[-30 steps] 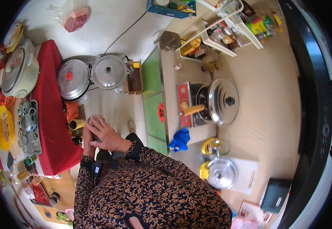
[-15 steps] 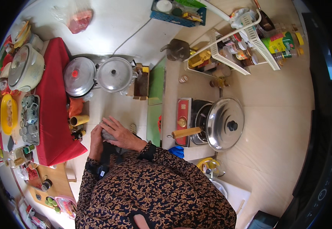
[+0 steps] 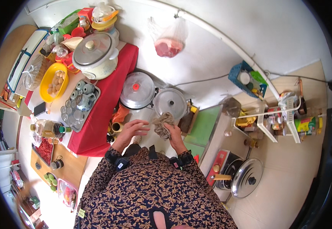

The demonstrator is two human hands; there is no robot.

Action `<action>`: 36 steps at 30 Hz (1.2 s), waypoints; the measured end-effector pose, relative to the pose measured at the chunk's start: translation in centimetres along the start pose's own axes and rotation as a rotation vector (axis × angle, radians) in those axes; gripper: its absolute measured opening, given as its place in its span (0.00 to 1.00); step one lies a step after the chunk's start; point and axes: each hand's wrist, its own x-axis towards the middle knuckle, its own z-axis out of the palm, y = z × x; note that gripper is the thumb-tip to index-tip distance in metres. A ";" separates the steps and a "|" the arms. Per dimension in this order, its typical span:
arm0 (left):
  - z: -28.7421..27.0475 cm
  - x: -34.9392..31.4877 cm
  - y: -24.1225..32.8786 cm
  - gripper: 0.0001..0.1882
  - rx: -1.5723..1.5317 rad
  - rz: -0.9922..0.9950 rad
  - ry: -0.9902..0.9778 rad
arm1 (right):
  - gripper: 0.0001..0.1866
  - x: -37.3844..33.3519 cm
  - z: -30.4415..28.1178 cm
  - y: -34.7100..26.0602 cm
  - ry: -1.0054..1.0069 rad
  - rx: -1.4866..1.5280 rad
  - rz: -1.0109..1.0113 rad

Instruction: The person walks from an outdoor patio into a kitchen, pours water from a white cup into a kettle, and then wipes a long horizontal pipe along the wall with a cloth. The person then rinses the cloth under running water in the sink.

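A crumpled grey-brown cloth point(image 3: 161, 128) is bunched in my right hand point(image 3: 174, 135), whose thumb and fingers grip its right side. To the left of the cloth, my left hand point(image 3: 130, 132) is held up with its fingers stretched out and nothing in it. A small gap separates its fingertips from the cloth. Beyond my hands, two lidded metal pots stand on the floor: one with a red knob point(image 3: 137, 90) and one with a black knob point(image 3: 169, 103). The cloth overlaps the near edge of the black-knobbed pot in view.
To the left, a table with a red cloth point(image 3: 97, 133) holds a lidded cooker point(image 3: 94, 57), a yellow basin point(image 3: 43, 88) of eggs and a tray point(image 3: 67, 125) of cups and glasses. A gas stove point(image 3: 220, 162) with a lidded pan point(image 3: 246, 179) stands right. Bagged meat point(image 3: 168, 46) hangs on the wall.
My view has turned left, bringing more of the red-covered table in. My hands, together around the cloth before, are now apart; the left has let go and opened, the right keeps the cloth.
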 end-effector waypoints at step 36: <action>-3.9 2.8 1.8 0.11 0.140 -0.246 0.303 | 0.21 6.5 1.2 -37.9 1.178 -1.343 -1.224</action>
